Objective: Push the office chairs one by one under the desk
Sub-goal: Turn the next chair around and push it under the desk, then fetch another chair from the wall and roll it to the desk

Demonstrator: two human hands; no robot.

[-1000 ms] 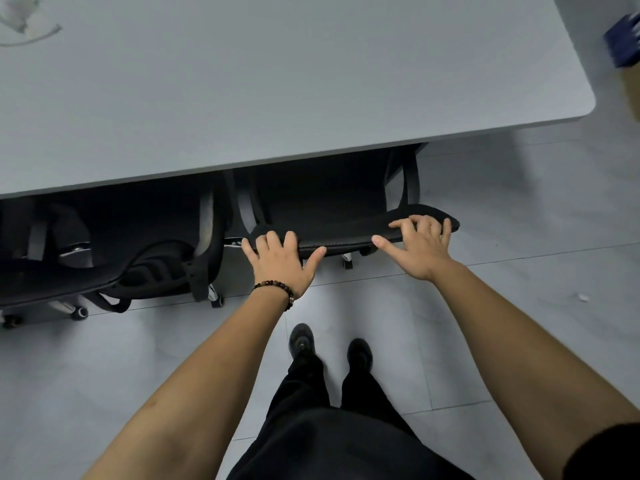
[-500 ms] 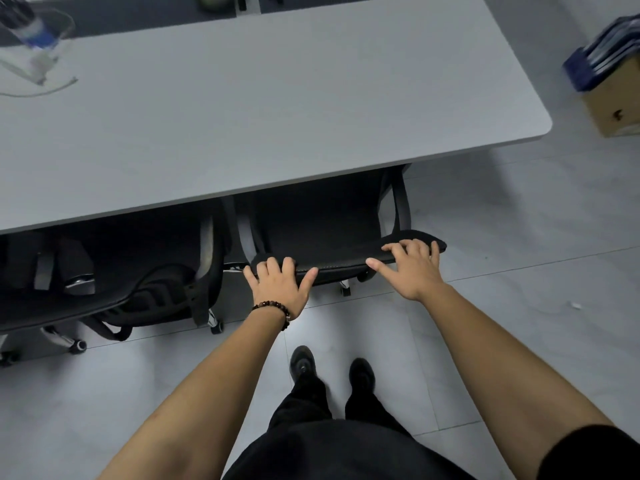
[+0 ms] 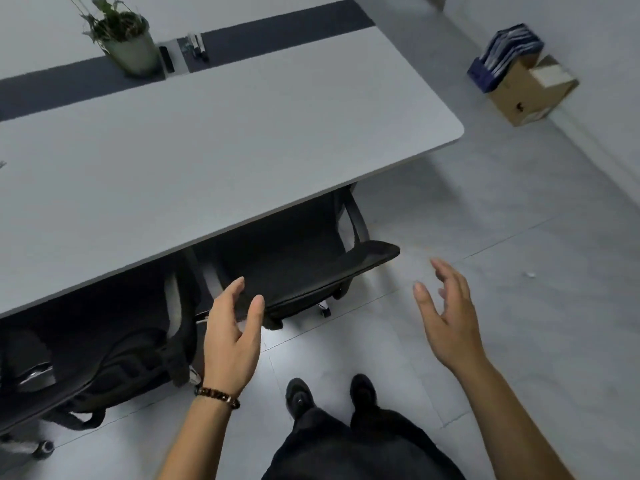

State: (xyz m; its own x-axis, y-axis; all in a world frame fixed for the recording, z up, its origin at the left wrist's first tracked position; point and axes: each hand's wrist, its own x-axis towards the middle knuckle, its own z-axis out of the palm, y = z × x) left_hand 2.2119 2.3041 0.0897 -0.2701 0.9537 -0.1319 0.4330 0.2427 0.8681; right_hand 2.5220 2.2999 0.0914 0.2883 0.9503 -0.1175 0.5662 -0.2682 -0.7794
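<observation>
Two chairs point(image 3: 304, 271) point(image 3: 104, 358) side by side under desk point(image 3: 207, 150); plant point(image 3: 128, 43) on desk.

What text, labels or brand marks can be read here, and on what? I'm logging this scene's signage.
None can be read.
Cardboard box: a small dark mark on its side, too blurred to read.
Blue folders in the box: no legible print.
Small items beside the plant pot on the desk: too small to tell.

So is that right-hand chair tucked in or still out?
Mostly in: the chair has its seat under the desk, only its backrest top protruding.
</observation>
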